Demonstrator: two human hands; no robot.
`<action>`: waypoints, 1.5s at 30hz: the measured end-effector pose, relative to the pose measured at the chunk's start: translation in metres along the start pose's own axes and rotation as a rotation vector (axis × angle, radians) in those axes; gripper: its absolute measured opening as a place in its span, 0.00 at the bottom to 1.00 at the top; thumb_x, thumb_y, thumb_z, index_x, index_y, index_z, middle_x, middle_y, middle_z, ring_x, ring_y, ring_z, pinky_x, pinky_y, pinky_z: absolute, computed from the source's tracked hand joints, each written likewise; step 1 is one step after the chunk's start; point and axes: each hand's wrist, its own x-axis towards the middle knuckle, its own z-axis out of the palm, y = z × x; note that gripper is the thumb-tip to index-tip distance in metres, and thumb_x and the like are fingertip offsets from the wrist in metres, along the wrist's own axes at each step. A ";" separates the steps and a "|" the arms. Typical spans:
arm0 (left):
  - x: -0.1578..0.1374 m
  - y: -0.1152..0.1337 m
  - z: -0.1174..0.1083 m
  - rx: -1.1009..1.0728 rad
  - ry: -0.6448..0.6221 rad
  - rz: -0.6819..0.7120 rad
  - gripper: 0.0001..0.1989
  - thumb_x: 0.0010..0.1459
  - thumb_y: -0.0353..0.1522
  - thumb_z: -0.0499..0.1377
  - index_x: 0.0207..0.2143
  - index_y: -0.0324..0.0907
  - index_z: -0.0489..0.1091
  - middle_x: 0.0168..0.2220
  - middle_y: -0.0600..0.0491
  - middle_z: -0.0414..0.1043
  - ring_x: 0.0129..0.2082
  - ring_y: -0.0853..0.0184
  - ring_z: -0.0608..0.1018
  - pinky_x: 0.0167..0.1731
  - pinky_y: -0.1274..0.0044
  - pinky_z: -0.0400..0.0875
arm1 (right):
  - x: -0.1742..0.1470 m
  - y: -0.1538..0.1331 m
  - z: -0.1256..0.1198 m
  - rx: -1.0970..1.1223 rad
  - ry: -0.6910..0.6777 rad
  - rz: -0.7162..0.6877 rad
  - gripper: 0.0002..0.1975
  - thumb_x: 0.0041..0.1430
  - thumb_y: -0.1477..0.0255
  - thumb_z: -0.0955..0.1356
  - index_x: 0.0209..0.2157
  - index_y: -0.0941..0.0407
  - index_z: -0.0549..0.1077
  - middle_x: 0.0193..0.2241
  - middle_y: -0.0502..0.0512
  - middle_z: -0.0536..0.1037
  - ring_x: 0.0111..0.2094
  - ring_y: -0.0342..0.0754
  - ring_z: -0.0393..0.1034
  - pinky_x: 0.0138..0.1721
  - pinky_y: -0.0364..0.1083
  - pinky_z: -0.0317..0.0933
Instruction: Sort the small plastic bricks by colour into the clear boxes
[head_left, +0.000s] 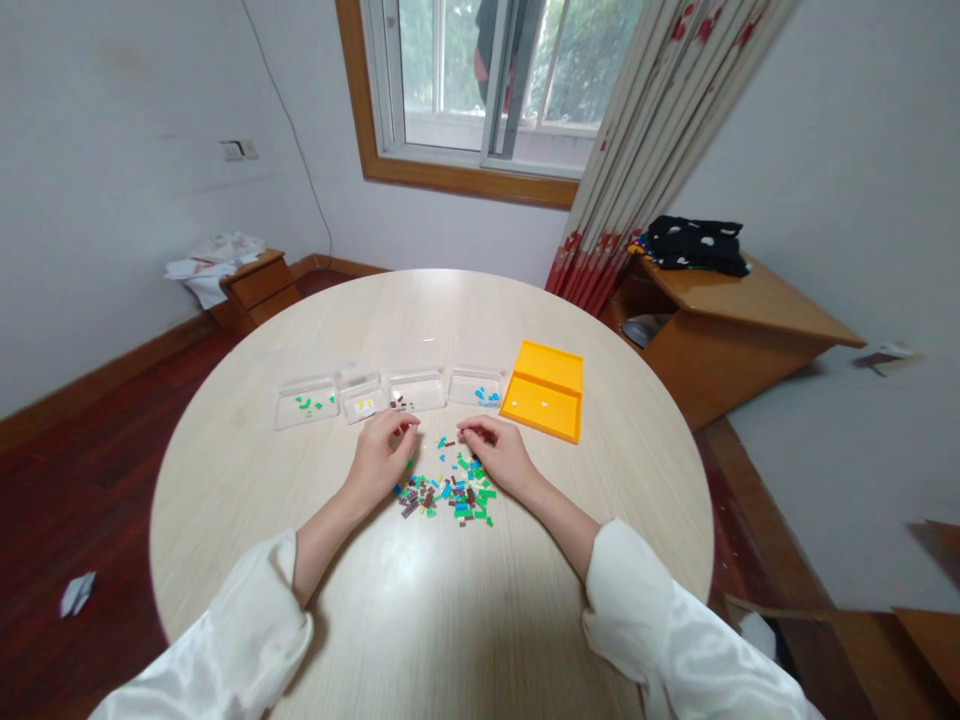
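Observation:
A loose pile of small toy building bricks (461,495) in green, blue, brown and cream lies on the round table between my hands. My left hand (381,455) is at the pile's upper left, its fingers curled in near the thumb; whatever they hold is hidden. At the upper right of the pile, my right hand (501,458) has thumb and fingertips pinched together, with a dark spot at the tips too small to name. Beyond them stand clear plastic boxes: one with green bricks (306,404), one with yellow (364,404), one with brown (400,402), one with blue (487,395).
An open yellow case (547,428) with a few white pieces stands right of the boxes. The pale round table (420,620) fills the middle. A wooden cabinet (720,330) with folded dark cloth (697,245) stands at the right, a small drawer unit (262,290) at the left.

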 end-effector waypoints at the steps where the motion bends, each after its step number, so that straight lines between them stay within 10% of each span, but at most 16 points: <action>1: 0.000 0.000 0.001 0.001 -0.007 0.010 0.07 0.56 0.31 0.54 0.30 0.42 0.71 0.29 0.51 0.73 0.32 0.64 0.73 0.37 0.70 0.68 | 0.000 0.000 0.001 0.000 0.000 -0.004 0.09 0.51 0.70 0.66 0.30 0.56 0.77 0.26 0.52 0.78 0.24 0.42 0.66 0.28 0.42 0.61; 37: -0.006 0.021 0.002 0.161 -0.095 0.364 0.08 0.62 0.34 0.54 0.34 0.41 0.72 0.31 0.51 0.73 0.35 0.65 0.72 0.36 0.72 0.63 | -0.015 -0.025 0.003 -0.021 -0.058 -0.132 0.03 0.54 0.70 0.67 0.30 0.55 0.72 0.28 0.53 0.76 0.31 0.45 0.71 0.34 0.44 0.67; 45: 0.038 -0.022 -0.014 0.386 0.076 0.147 0.06 0.59 0.32 0.57 0.32 0.42 0.72 0.34 0.52 0.74 0.37 0.62 0.72 0.38 0.69 0.61 | -0.010 -0.017 -0.002 -0.208 -0.001 -0.223 0.05 0.58 0.75 0.63 0.33 0.56 0.72 0.30 0.53 0.76 0.32 0.45 0.70 0.35 0.44 0.66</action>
